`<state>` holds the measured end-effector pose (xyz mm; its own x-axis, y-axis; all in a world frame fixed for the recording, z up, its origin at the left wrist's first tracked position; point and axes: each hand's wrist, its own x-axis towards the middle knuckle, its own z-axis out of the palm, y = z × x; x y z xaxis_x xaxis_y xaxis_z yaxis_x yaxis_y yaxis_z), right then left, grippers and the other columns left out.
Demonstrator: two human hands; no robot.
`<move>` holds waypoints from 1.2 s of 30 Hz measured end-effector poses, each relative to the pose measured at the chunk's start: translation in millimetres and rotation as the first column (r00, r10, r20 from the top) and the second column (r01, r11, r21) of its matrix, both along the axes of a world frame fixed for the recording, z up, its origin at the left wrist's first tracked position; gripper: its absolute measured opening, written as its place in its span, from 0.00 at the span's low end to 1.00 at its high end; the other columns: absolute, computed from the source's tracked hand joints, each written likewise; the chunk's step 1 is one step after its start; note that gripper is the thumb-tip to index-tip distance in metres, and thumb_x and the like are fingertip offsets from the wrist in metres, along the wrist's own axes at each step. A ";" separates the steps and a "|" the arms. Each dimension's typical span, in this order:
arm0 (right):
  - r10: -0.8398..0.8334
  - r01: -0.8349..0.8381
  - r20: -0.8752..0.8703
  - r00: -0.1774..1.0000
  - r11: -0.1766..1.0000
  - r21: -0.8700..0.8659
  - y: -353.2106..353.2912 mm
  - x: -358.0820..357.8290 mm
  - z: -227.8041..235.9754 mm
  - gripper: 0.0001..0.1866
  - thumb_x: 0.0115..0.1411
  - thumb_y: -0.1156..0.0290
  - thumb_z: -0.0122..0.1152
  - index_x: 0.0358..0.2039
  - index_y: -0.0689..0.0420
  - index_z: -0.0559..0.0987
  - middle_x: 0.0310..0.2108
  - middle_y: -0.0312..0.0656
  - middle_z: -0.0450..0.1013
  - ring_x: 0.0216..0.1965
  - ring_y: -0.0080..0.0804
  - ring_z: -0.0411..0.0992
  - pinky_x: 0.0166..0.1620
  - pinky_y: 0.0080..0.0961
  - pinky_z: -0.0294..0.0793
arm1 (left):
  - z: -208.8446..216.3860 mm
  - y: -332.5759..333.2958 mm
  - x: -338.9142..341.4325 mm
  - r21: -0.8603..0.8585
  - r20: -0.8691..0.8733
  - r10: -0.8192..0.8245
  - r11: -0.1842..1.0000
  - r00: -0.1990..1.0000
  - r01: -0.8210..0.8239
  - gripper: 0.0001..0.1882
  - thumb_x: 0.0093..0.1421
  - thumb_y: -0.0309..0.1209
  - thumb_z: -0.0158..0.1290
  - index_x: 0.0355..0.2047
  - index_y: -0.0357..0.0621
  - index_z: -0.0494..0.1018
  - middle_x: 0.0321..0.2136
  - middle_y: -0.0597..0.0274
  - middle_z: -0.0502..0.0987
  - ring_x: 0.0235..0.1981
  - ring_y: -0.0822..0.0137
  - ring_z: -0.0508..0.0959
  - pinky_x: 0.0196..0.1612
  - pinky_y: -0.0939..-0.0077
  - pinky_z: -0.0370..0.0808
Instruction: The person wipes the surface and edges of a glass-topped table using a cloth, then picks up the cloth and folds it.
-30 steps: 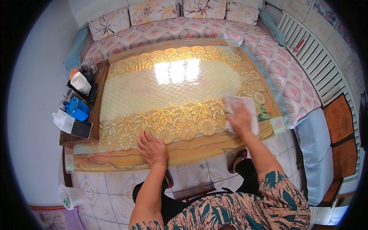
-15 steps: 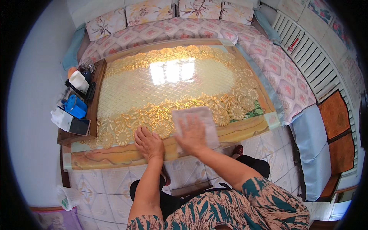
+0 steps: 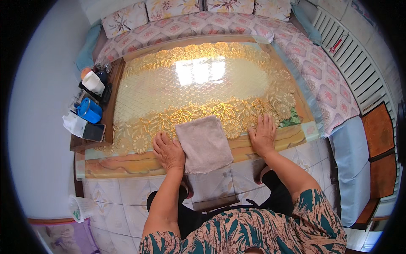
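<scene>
A folded greyish-pink cloth lies on the near edge of the table, its lower end hanging past the edge. My left hand rests palm down just left of the cloth, fingers stretched on the tabletop and close to the cloth's side. On the other side, my right hand lies flat near the table's edge, apart from the cloth, with nothing in it. Beneath both is a table covered by a clear sheet over a gold floral lace cloth.
At the table's left end a wooden tray bears a blue mug, a phone, tissues and a white cup. A sofa with patterned covers wraps the far and right sides. A white bin stands lower left.
My right hand has come off the cloth and moved right onto the tabletop. The cloth now lies uncovered, slightly left and nearer me. My left hand stays flat; the whole view has shifted slightly.
</scene>
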<state>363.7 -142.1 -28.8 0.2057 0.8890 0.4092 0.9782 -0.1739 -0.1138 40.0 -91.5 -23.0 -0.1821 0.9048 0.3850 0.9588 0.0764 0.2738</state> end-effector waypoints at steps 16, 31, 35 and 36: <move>-0.034 0.032 -0.067 0.997 0.999 -0.024 2.0 -7.6 8.0 0.36 0.58 0.50 0.51 0.59 0.63 0.61 0.62 0.54 0.52 0.64 0.49 0.47 0.62 0.45 0.43 | 22.7 -26.5 63.1 -0.076 0.084 -0.324 0.941 0.942 0.330 0.36 0.58 0.43 0.49 0.61 0.34 0.55 0.62 0.41 0.54 0.65 0.49 0.51 0.65 0.57 0.47; -0.050 0.046 -0.106 0.993 0.998 -0.040 3.6 -8.2 11.1 0.37 0.57 0.49 0.52 0.58 0.63 0.62 0.62 0.54 0.53 0.65 0.49 0.46 0.62 0.45 0.43 | 32.5 -15.2 32.2 -0.316 -0.094 -0.696 0.699 0.712 0.641 0.41 0.54 0.54 0.49 0.64 0.50 0.54 0.66 0.52 0.50 0.67 0.52 0.46 0.66 0.50 0.38; -0.048 0.039 -0.122 0.991 0.996 -0.077 3.5 -8.7 12.7 0.37 0.57 0.49 0.52 0.59 0.62 0.61 0.62 0.54 0.52 0.65 0.49 0.46 0.62 0.45 0.43 | 37.0 -35.1 67.3 -0.259 -0.076 -0.593 0.788 0.801 0.559 0.39 0.54 0.55 0.50 0.64 0.59 0.55 0.66 0.54 0.49 0.67 0.53 0.47 0.63 0.42 0.39; -0.050 0.042 -0.108 0.993 0.996 -0.075 3.0 -8.6 11.7 0.37 0.57 0.49 0.52 0.59 0.62 0.61 0.62 0.53 0.52 0.65 0.49 0.46 0.62 0.45 0.43 | 31.0 -33.7 66.0 -0.240 -0.082 -0.576 0.804 0.813 0.545 0.38 0.54 0.55 0.49 0.64 0.60 0.55 0.66 0.54 0.48 0.67 0.54 0.47 0.63 0.41 0.39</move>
<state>355.1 -139.1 -17.1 0.2876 0.9040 0.3164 0.9511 -0.2305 -0.2058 106.0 -125.3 8.0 0.4232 0.8899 0.1702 0.8774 -0.4494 0.1681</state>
